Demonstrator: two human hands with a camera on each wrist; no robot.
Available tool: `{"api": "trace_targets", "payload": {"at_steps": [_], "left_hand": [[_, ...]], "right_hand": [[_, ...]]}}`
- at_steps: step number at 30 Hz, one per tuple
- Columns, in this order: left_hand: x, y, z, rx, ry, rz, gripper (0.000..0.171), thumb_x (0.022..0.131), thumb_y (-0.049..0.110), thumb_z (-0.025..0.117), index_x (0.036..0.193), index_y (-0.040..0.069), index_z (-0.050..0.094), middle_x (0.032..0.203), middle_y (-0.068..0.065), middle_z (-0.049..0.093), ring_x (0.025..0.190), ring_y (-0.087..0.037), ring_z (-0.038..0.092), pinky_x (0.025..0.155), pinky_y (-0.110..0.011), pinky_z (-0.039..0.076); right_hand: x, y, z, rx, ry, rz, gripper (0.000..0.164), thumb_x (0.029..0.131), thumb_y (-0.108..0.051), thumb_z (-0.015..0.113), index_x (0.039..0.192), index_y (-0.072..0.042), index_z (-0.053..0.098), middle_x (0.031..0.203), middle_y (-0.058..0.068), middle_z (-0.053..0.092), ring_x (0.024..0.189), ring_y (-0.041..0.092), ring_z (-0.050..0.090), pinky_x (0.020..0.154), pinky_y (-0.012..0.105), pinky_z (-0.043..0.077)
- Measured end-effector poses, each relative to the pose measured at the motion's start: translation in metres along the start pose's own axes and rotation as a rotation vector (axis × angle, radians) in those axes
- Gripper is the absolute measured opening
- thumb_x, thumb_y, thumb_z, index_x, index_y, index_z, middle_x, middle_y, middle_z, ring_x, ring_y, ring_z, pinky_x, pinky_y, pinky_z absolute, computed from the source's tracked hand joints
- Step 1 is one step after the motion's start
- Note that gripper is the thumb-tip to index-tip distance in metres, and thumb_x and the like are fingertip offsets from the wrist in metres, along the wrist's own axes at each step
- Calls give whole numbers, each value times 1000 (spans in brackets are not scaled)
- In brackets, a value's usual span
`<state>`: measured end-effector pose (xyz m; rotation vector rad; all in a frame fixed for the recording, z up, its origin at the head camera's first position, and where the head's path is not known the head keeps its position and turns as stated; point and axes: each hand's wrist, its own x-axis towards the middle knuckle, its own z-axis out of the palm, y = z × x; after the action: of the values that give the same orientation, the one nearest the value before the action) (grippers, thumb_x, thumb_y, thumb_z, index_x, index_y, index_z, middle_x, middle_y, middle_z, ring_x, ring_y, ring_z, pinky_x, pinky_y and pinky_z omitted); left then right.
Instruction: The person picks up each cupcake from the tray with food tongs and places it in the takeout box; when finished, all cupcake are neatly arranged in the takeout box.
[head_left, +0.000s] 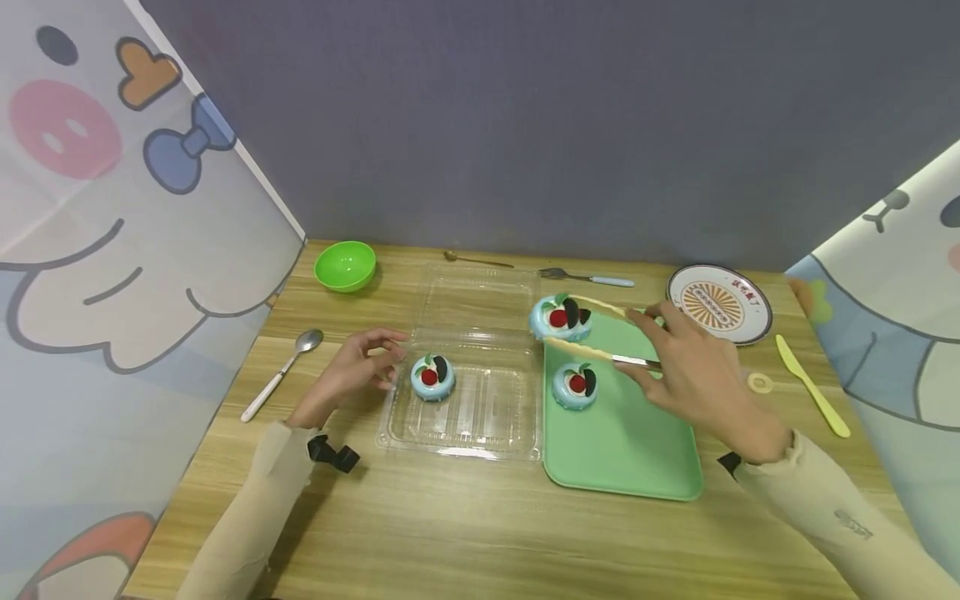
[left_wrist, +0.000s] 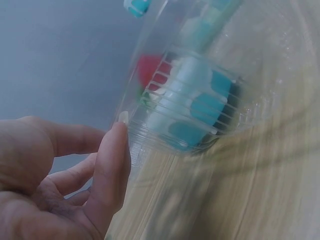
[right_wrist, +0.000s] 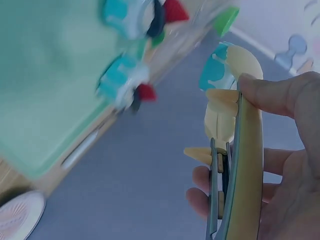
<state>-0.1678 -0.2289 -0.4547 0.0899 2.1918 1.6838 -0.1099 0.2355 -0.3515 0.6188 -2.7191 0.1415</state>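
Observation:
My right hand (head_left: 693, 379) grips a pair of tongs (right_wrist: 247, 165) with pale yellow tips. Between the tips is a toy cupcake (head_left: 553, 320) in a light blue cup, topped with red, white and black pieces. It is held above the far left corner of the green tray (head_left: 626, 454). Another cupcake (head_left: 575, 386) sits on the tray, and one more shows partly behind the held one. Inside the clear plastic container (head_left: 487, 408) a cupcake (head_left: 432, 377) stands at the left. My left hand (head_left: 363, 362) has loosely bent fingers, fingertips (left_wrist: 120, 137) right at the container's left rim.
The container's lid (head_left: 480, 300) lies folded back. Around it are a green bowl (head_left: 345, 267), a spoon (head_left: 281, 375), a small spoon (head_left: 480, 260) and a fork (head_left: 588, 277). A patterned plate (head_left: 720, 304), a yellow ring (head_left: 760, 382) and a yellow knife (head_left: 812, 386) lie at the right.

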Motion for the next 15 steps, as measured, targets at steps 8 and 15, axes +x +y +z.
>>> {"api": "trace_targets", "payload": {"at_steps": [8, 15], "left_hand": [[-1, 1, 1, 8, 4, 0, 37, 96, 9, 60, 133, 3, 54, 111, -17, 56, 67, -14, 63, 60, -33, 65], [-1, 2, 2, 1, 7, -10, 36, 96, 10, 60, 132, 5, 55, 113, -19, 55, 66, -14, 63, 59, -32, 65]], "right_hand": [[12, -39, 20, 39, -82, -167, 68, 78, -48, 79, 133, -13, 59, 114, 5, 56, 65, 10, 54, 33, 13, 22], [15, -62, 33, 60, -139, -250, 67, 78, -48, 80, 132, -14, 60, 112, 1, 55, 69, 7, 54, 36, 11, 26]]}}
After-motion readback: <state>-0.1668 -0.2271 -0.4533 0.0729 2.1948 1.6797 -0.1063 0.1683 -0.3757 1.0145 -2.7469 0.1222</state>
